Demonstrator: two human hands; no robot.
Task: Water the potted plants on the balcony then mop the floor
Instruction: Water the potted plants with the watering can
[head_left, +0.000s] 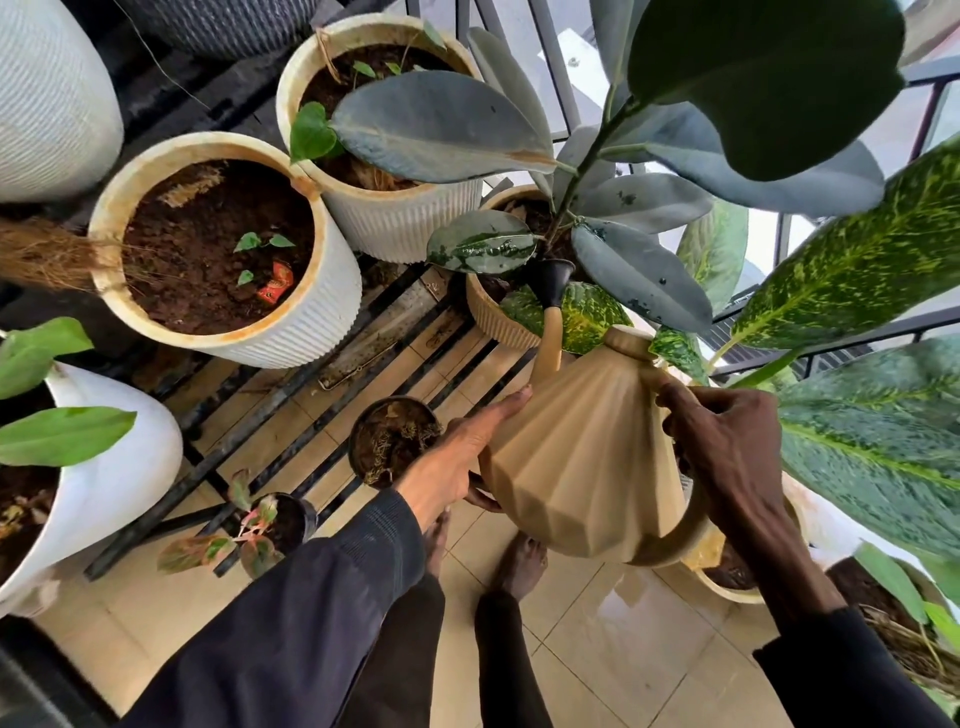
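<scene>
A beige faceted watering can (582, 467) is tilted forward, its black rose (551, 280) over a beige ribbed pot (493, 322) holding a rubber plant (613, 208). My right hand (727, 452) grips the can's handle at the top rear. My left hand (457, 457) lies flat with straight fingers against the can's left side, supporting it. Whether water is leaving the spout is hidden by leaves.
Two white ribbed pots (311, 322) (395, 218) with soil and seedlings stand at the left rear on a dark metal rack (291, 415). Two small black pots (395, 441) (291, 519) sit lower. A variegated plant (857, 426) crowds the right. Railing (550, 62) behind; wet tiles (623, 649) underfoot.
</scene>
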